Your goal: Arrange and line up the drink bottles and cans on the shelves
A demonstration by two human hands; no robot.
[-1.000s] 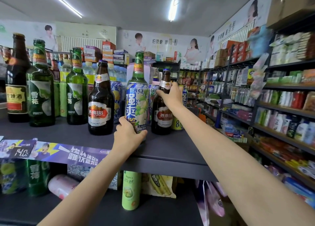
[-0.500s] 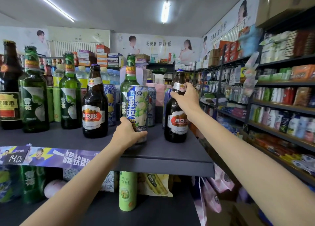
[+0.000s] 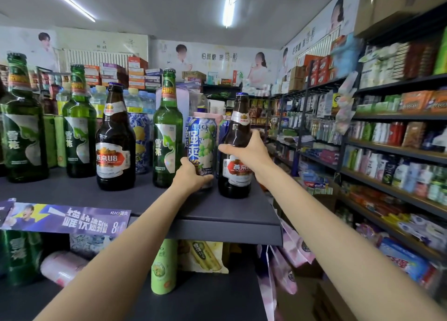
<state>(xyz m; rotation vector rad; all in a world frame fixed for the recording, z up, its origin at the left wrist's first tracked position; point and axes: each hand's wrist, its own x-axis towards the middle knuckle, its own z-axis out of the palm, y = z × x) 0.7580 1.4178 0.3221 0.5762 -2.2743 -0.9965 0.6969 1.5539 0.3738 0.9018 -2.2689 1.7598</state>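
My left hand [image 3: 191, 176] grips the blue can [image 3: 202, 141] at its base; my right hand [image 3: 249, 151] wraps the brown bottle [image 3: 235, 149] beside it, both standing on the upper shelf [image 3: 217, 214] near its right end.

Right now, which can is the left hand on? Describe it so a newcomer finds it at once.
Start at the dark top shelf and follow its row of beer bottles to the right end. There, between a green bottle and the brown bottle in the right hand, stands the blue-and-white can, gripped low by the left hand.
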